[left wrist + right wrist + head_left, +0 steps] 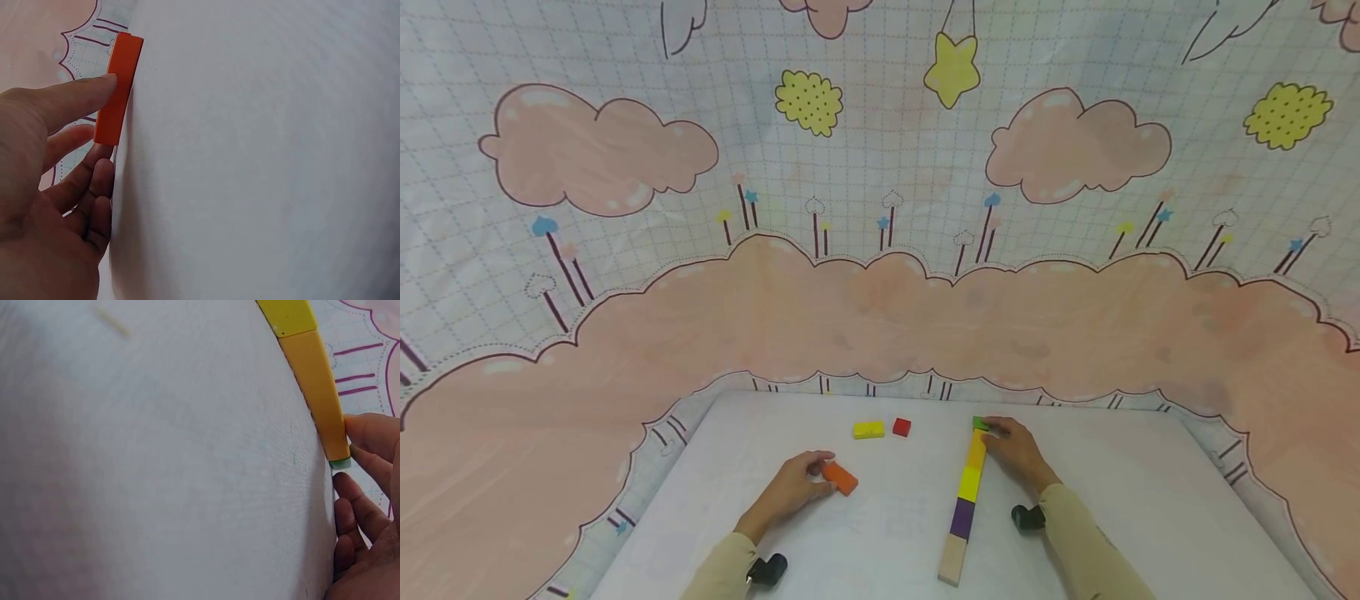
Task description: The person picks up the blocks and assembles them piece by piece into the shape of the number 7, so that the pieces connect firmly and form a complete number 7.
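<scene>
Left fingers [814, 457] pinch an orange block [842, 478]; right fingers [1000, 423], parted, touch a green block [978, 422].

White tabletop [850, 542] — behind it, a gridded backdrop [880, 317] printed with pink clouds [1078, 150] and a yellow star [952, 72].

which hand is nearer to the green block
Right: the right hand is at the green block; the left hand is farther off, holding the orange block.

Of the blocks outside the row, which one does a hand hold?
The orange block, pinched by the left hand; the loose yellow block and red block lie untouched.
</scene>
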The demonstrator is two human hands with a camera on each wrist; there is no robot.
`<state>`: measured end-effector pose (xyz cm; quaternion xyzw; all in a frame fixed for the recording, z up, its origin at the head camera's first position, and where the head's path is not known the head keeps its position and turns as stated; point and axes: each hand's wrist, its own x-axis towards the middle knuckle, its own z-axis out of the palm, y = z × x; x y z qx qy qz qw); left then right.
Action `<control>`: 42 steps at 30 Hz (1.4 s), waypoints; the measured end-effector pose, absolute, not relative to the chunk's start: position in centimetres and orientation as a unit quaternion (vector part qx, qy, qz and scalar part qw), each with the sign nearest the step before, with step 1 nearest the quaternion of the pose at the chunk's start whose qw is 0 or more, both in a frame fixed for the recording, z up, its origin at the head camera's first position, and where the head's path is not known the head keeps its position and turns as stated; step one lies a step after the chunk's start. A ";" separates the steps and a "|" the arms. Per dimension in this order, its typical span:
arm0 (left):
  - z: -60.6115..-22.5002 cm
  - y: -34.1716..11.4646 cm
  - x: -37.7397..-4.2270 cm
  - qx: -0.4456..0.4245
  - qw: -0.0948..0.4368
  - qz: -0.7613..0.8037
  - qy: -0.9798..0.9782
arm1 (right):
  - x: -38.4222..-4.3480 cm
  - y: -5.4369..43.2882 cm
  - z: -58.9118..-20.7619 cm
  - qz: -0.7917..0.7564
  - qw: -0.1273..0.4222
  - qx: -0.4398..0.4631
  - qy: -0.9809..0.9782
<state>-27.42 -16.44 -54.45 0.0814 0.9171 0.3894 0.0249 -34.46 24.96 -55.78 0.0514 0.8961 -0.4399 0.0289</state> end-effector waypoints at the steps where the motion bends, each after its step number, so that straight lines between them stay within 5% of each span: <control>1: -54.5 -16.5 -27.4 0.082 0.025 0.389 0.917 | -34.5 25.0 -55.8 -0.440 0.029 0.052 0.896; 42: -54.4 -16.7 -27.4 0.131 0.037 0.361 0.923 | -34.1 24.7 -55.4 -0.444 0.029 0.046 0.894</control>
